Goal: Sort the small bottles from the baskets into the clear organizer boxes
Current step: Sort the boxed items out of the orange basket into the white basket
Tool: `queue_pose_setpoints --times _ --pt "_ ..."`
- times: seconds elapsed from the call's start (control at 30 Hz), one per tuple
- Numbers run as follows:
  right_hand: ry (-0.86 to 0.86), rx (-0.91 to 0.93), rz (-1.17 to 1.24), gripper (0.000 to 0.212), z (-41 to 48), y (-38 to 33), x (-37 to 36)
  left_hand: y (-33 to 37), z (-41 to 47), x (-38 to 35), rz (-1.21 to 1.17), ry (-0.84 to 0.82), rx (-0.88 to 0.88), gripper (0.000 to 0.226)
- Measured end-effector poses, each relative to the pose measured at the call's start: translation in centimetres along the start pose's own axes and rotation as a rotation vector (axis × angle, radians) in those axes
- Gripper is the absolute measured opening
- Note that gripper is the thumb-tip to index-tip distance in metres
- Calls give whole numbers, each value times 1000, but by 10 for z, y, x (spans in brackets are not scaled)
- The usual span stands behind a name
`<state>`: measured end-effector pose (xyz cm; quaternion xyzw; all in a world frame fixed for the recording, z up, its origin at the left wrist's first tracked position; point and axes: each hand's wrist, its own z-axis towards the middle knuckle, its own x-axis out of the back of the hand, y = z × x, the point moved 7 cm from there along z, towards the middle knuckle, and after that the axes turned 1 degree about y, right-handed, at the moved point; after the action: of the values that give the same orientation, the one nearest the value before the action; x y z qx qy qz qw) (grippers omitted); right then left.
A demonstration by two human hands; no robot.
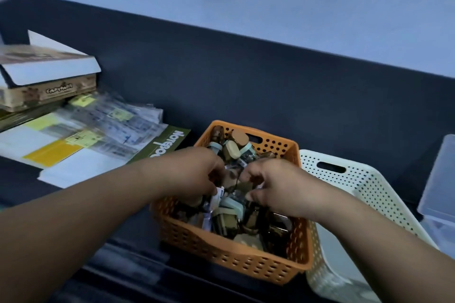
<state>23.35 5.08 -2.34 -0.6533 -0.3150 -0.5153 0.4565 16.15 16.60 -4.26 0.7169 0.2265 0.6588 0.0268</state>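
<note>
Dark surface (pixel 246 96): orange basket (pixel 229 251) full of small bottles (pixel 237 141); white basket (pixel 369 187) beside.

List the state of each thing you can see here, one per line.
Orange basket: heaped with small bottles.
White basket: no bottles showing.
Clear organizer box: lid raised.
Left hand: fingers curled among bottles, grip unclear.
Right hand: curled among bottles, grip unclear.
Cardboard box: flap open.
</note>
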Motion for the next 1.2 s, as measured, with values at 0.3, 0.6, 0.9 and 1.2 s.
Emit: queue_pose_setpoints --times 0.3,0.6,0.9,1.2 --pt "-54 -167 -181 9 14 38 -5 14 14 -24 294 -65 -122 33" --pt "-147 -184 -297 24 30 41 -18 5 20 -15 -74 -29 -51 26" --pt "-140 -59 -257 7 36 40 -20 -1 15 16 -363 126 -44 12" --pt "-259 -122 -220 26 30 37 -21 7 15 28 -358 204 7 10"
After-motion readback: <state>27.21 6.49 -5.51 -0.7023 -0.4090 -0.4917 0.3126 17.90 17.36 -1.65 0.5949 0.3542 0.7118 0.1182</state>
